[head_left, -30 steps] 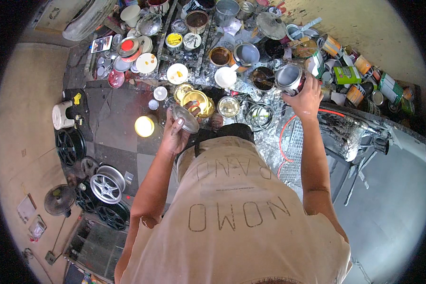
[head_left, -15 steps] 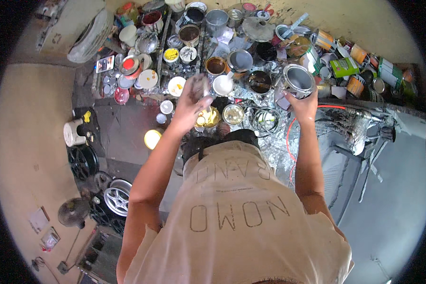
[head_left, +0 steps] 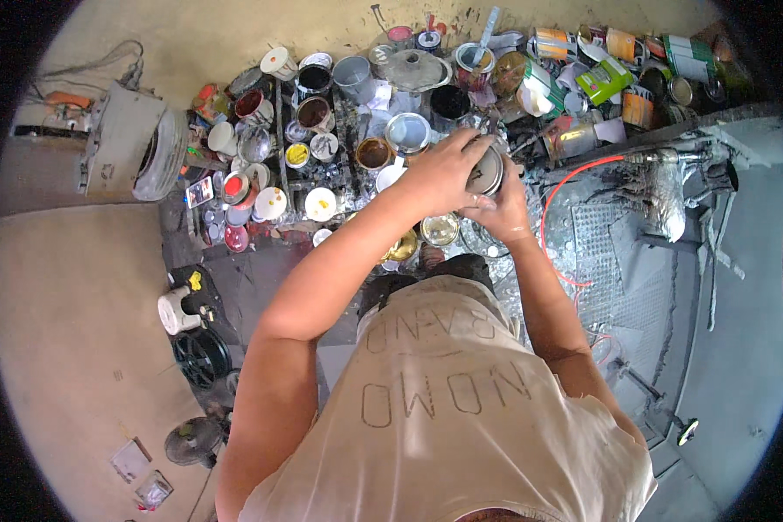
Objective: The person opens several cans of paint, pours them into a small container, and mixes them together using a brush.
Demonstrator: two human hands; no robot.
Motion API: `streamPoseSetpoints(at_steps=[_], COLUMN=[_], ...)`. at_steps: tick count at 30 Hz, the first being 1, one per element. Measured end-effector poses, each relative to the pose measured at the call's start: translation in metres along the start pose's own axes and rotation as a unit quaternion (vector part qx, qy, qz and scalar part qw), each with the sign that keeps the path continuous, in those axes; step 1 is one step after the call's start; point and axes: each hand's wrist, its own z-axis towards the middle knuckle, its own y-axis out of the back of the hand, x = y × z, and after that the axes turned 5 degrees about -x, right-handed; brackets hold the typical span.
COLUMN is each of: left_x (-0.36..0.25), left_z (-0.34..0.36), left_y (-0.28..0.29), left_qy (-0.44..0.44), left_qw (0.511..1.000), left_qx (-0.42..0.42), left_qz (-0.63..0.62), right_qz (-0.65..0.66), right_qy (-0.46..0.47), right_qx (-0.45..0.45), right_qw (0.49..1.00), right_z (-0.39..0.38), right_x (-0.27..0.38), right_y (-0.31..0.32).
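Observation:
Just right of center on the cluttered bench, my left hand grips a round grey metal lid on top of a paint can, fingers curled over its rim. My right hand wraps round the can's right and front side; the can's body is mostly hidden by both hands. Just behind are a grey-filled tin and a black-filled container. In front sit a gold-coloured lid and a clear-topped tin.
Many tins and cups crowd the bench; paint cans are piled at the right. A red hose loops beside a foil-covered spray tool. A white stool, black wheel and fan stand at the left.
My left hand has moved up and right with the lid, onto the can in my right hand. The can is now covered and further left. The view has shifted, showing more floor at the right.

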Motion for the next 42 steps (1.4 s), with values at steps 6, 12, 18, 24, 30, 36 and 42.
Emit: streamPoseSetpoints(at_steps=[6, 12, 18, 24, 30, 36, 42], left_x=[0.003, 0.0, -0.004, 0.04, 0.145, 0.225, 0.272], left_z=[-0.02, -0.044, -0.042, -0.023, 0.022, 0.061, 0.069], left_y=[-0.007, -0.003, 0.022, 0.081, 0.086, 0.047, -0.005], left_qy=[-0.023, 0.02, 0.06, 0.089, 0.049, 0.073, 0.1], left_qw=[0.993, 0.991, 0.979, 0.964, 0.923, 0.902, 0.908], left_qx=[0.027, 0.093, 0.136, 0.111, 0.118, 0.136, 0.145], left_qz=[0.108, 0.096, 0.142, 0.224, 0.362, 0.403, 0.379], right_qz=[-0.048, -0.014, -0.008, 0.12, 0.036, -0.028, -0.089], right_qy=[0.059, 0.0, 0.064, -0.02, -0.354, -0.39, -0.208], right_qx=[0.006, 0.028, 0.029, 0.024, 0.049, 0.003, 0.049], right_qw=[0.997, 0.999, 0.997, 0.992, 0.933, 0.92, 0.973], right_z=[-0.015, -0.036, -0.029, -0.03, -0.024, 0.018, 0.042], right_x=[-0.004, -0.001, 0.013, -0.014, -0.11, -0.15, -0.098], right_y=[0.0, -0.026, -0.034, -0.029, -0.011, -0.014, -0.041])
